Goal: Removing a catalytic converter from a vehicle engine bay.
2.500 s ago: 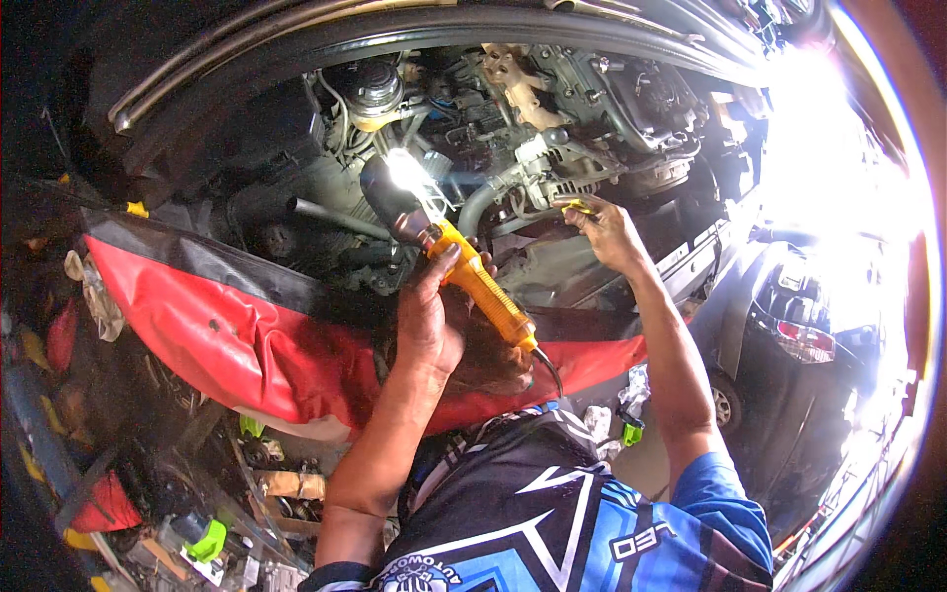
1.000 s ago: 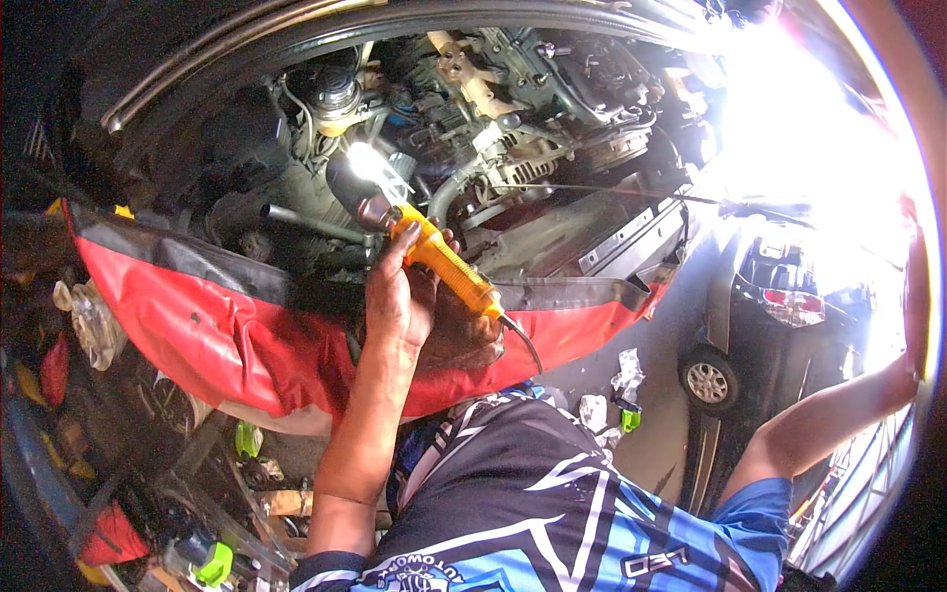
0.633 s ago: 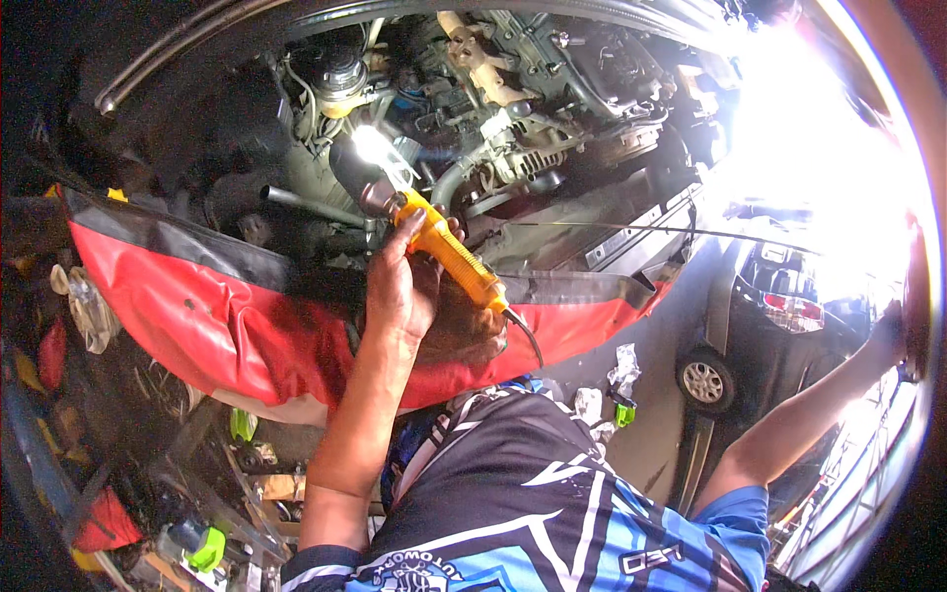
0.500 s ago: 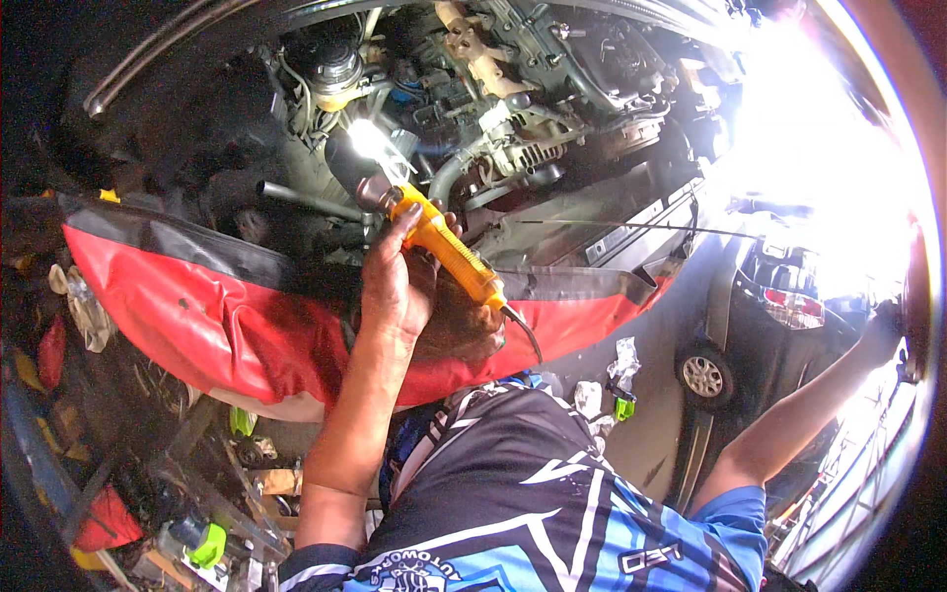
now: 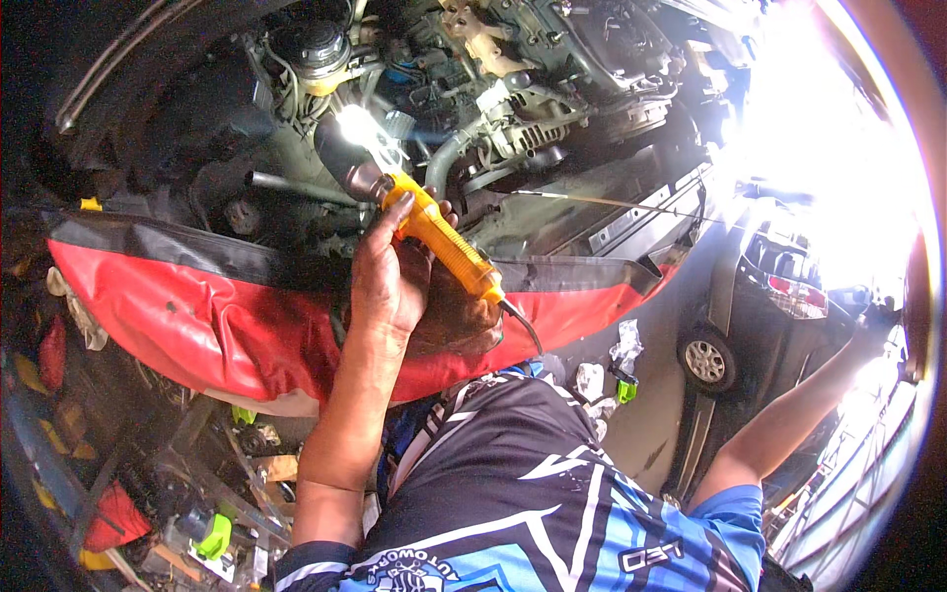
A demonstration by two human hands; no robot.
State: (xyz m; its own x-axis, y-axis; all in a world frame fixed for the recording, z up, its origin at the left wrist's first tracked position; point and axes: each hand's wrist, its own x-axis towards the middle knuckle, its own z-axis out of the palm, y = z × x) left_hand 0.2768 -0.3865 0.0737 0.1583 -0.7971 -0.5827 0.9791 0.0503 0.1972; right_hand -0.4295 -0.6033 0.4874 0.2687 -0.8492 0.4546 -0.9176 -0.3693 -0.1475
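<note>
My left hand (image 5: 387, 281) is wrapped round the yellow handle of a corded work light (image 5: 446, 242). Its lit bulb points up and away over the front of an open engine bay, and a black cord trails from the handle's near end. Beyond the light lies the engine (image 5: 518, 123), with hoses and brackets on it. A round reservoir (image 5: 324, 57) stands to the bulb's upper left. My right arm reaches out to the far right, where my right hand (image 5: 876, 324) is raised near a dark edge; glare and shadow hide its fingers.
A red and black protective cover (image 5: 207, 306) drapes over the car's front edge, between me and the engine. Another dark car (image 5: 764, 326) stands at the right. Parts and tools clutter the lower left, including a red cloth-like piece (image 5: 116, 518). Strong light washes out the upper right.
The view has shifted slightly, and the work light sits a little farther left and up in the picture. My left hand keeps its hold; my right arm stays stretched out.
</note>
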